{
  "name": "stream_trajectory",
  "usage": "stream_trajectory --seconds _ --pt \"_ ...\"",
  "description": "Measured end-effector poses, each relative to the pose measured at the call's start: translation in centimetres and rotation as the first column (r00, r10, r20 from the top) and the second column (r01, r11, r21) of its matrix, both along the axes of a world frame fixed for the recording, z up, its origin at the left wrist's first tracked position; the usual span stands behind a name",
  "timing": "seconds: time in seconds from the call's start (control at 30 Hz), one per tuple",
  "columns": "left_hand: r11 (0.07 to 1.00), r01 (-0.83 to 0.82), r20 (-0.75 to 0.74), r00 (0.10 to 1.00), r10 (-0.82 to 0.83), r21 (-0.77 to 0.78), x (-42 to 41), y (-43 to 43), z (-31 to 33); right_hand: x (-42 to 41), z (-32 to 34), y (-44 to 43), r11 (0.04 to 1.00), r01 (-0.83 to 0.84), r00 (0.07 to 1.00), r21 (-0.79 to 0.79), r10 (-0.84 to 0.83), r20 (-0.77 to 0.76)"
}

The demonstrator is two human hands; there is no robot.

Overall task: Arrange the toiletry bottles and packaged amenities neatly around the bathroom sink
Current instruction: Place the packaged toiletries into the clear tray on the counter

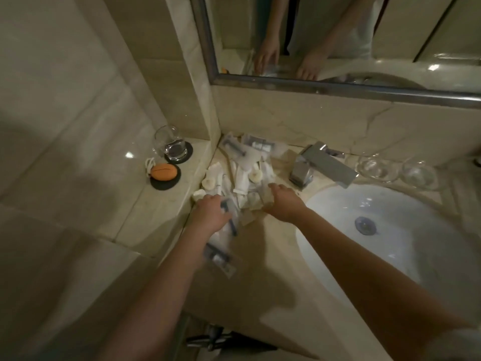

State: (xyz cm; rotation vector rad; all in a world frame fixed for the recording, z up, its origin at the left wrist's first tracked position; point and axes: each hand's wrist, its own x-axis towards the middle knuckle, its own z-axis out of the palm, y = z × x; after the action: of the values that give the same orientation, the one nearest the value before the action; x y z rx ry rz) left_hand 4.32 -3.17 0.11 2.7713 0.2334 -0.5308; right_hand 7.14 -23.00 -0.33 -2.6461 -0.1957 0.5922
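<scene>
A jumbled heap of small white toiletry tubes and bottles (pixel 229 181) and clear packaged amenities (pixel 256 147) lies on the marble counter in the corner left of the white sink (pixel 390 230). My left hand (pixel 210 213) rests on the heap's near edge, over a clear packet with a dark item (pixel 231 222). Whether its fingers grip the packet I cannot tell. My right hand (pixel 283 204) reaches palm-down onto the heap's right side, fingers on a clear wrapped packet (pixel 263 199). Another clear packet (pixel 218 259) lies nearer me, beside my left forearm.
A chrome faucet (pixel 320 165) stands behind the sink, with two upturned glasses (pixel 377 168) to its right. On a raised ledge at left sit a glass on a dark coaster (pixel 171 145) and an orange round object on a second coaster (pixel 162 173). A mirror (pixel 338 35) hangs above.
</scene>
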Motion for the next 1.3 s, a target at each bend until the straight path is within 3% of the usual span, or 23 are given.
stream_trajectory --seconds 0.23,0.4,0.6,0.73,0.87,0.97,1.03,1.13,1.23,1.3 --pt "1.0 -0.016 -0.071 0.997 0.017 0.011 1.8 1.0 -1.8 5.2 -2.2 2.0 0.963 0.266 0.962 0.048 -0.262 -0.077" --pt "1.0 -0.009 -0.074 0.997 0.009 -0.006 2.3 1.0 -2.8 6.5 -3.5 2.4 0.959 0.277 0.958 0.058 -0.271 -0.093" --pt "1.0 0.006 -0.16 0.987 -0.007 -0.01 3.4 1.3 -3.3 7.3 -3.7 1.7 0.9 0.425 0.887 0.101 -0.392 -0.243" --pt "1.0 0.018 -0.181 0.983 -0.015 0.012 3.6 1.3 -3.2 6.6 -3.9 0.6 0.89 0.436 0.891 0.136 -0.404 -0.208" --pt "1.0 0.024 -0.092 0.995 -0.025 -0.008 3.6 0.6 -2.5 3.8 -3.3 -0.4 0.826 0.498 0.867 0.264 -0.471 -0.162" --pt "0.986 -0.061 0.06 0.996 0.071 -0.157 4.4 -1.2 -1.5 0.9 -2.9 -1.1 0.774 0.505 0.86 0.381 -0.486 -0.154" --pt "0.933 -0.114 0.072 0.987 0.146 -0.34 5.0 -2.8 -1.0 -0.5 -2.2 -1.5 0.72 0.495 0.867 0.486 -0.446 -0.222" --pt "0.744 -0.247 -0.123 0.968 0.219 -0.621 5.4 -5.2 -0.1 -1.6 -0.8 -1.6 0.68 0.404 0.914 0.613 -0.277 -0.295" --pt "0.545 -0.398 -0.27 0.914 0.302 -0.738 5.4 -6.3 0.4 -1.7 -0.1 -1.3 0.729 0.299 0.946 0.616 -0.141 -0.292" --pt "0.481 -0.436 -0.264 0.885 0.384 -0.76 5.4 -6.3 0.8 -1.3 0.0 -1.1 0.761 0.261 0.956 0.594 -0.118 -0.27"
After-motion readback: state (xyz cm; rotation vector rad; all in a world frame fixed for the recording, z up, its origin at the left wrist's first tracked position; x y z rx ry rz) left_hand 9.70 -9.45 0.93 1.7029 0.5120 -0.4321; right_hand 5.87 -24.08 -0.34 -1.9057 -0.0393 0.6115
